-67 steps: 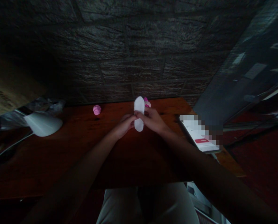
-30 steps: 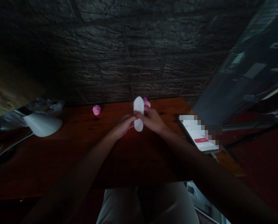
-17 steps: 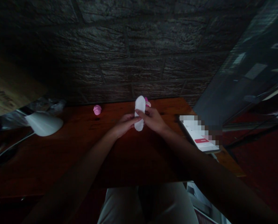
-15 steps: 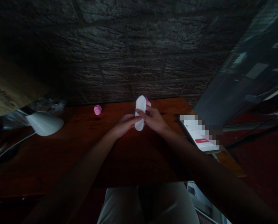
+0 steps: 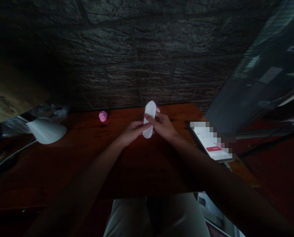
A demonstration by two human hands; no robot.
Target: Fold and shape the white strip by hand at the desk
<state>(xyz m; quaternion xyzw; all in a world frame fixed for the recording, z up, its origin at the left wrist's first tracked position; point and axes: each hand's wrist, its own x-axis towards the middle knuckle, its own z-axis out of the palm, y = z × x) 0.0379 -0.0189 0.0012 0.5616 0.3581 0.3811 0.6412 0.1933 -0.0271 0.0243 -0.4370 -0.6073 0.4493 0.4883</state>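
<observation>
A white oblong piece (image 5: 149, 113) with rounded ends, soft-looking and perhaps fabric, stands nearly upright over the table, tilted slightly right at the top. My left hand (image 5: 134, 131) pinches its lower left side, thumb across the front. From the right, my right hand (image 5: 163, 125) grips it with the thumb on its face and the fingers behind. A bit of something pink (image 5: 157, 109) shows behind the white piece; the rest of it is hidden. To the left, near the wall, lies a crumpled pink ball (image 5: 102, 116), apart from both hands.
The wooden table (image 5: 82, 154) meets a dark brick wall (image 5: 151, 42). On the right lies a tablet-like device (image 5: 211, 144) with a lit screen and a cable. At left are a white lamp head (image 5: 48, 131), clear plastic (image 5: 60, 112) and a brown box-like thing (image 5: 11, 89).
The top of the white piece has tipped slightly right, and less of the pink behind it shows. Both hands keep nearly the same grip and place.
</observation>
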